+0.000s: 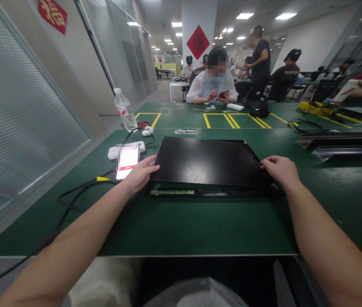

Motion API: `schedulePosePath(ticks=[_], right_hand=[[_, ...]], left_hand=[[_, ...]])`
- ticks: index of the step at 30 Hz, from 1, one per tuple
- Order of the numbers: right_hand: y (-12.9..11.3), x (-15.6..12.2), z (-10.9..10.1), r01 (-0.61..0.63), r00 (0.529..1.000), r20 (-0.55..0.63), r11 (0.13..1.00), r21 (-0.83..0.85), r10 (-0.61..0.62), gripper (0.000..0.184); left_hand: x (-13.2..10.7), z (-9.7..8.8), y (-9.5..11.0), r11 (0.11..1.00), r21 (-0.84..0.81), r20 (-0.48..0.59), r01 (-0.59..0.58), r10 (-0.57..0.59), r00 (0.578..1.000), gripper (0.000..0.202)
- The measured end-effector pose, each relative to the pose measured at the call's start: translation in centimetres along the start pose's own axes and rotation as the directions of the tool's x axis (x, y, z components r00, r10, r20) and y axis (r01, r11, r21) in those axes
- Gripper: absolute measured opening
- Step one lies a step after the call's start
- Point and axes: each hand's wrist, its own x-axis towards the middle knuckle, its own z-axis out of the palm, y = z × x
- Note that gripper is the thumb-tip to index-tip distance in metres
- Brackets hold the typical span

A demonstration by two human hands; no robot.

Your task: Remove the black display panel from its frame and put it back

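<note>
A flat black display panel [200, 160] lies slightly tilted over a shallow black frame [232, 193] on the green table. Along the frame's near side a narrow green circuit board [173, 192] shows. My left hand [140, 174] grips the panel's left edge, with the thumb on top and the fingers at the side. At the right edge my right hand [280, 169] is closed in a pinch. Whether its fingertips also take in the frame's rim cannot be made out. The fingers' undersides are hidden.
A lit phone [127, 161] leans by a white power strip [113, 152] left of my left hand. Black cables [72, 200] run over the table's left side. A water bottle [125, 111] stands behind. Long dark strips [344, 143] lie right. A person [214, 81] sits opposite.
</note>
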Motion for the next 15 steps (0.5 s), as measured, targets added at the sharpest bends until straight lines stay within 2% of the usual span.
schedulePosePath(ticks=[6, 10, 15], right_hand=[[1.4, 0.8, 0.8, 0.039, 0.999, -0.022, 0.998, 0.052, -0.038, 0.020], [2.2, 1.2, 1.4, 0.090, 0.995, -0.061, 0.990, 0.107, -0.084, 0.026], [2.2, 1.4, 1.4, 0.033, 0.999, 0.002, 0.995, 0.094, -0.034, 0.026]], left_hand=[[0.1, -0.1, -0.2, 1.000, -0.019, -0.017, 0.013, -0.013, 1.000, 0.055], [0.1, -0.1, -0.1, 1.000, -0.024, -0.024, 0.011, -0.011, 1.000, 0.053], [0.0, 0.0, -0.1, 1.000, -0.022, -0.029, 0.007, -0.008, 1.000, 0.050]])
